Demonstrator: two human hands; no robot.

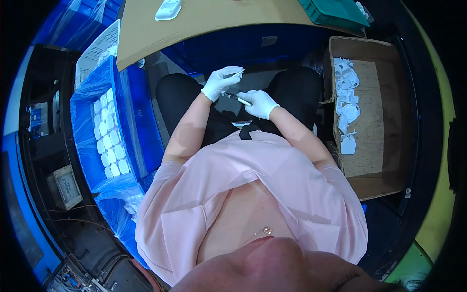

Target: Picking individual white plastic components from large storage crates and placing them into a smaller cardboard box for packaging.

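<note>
Both hands wear white gloves and meet above my lap. My left hand point(221, 83) is closed, with the thin edge of a white plastic part point(238, 74) showing at its fingertips; most of that part is hidden. Wrapped round the pale handle of a slim knife-like hand tool point(239, 100) is my right hand point(260, 104). The tool's dark, narrow end points left, close below my left palm. Its exact tip is too small to make out. A small white piece point(242, 123) lies on my lap, below the hands.
A tan tabletop point(219, 19) ahead carries a white plastic cover point(168, 9) and a green crate point(335, 12). Left, a blue lined bin point(138, 121) holds rows of white parts point(110, 131). Right, a cardboard box point(372, 187) contains jumbled white plastic pieces point(347, 100).
</note>
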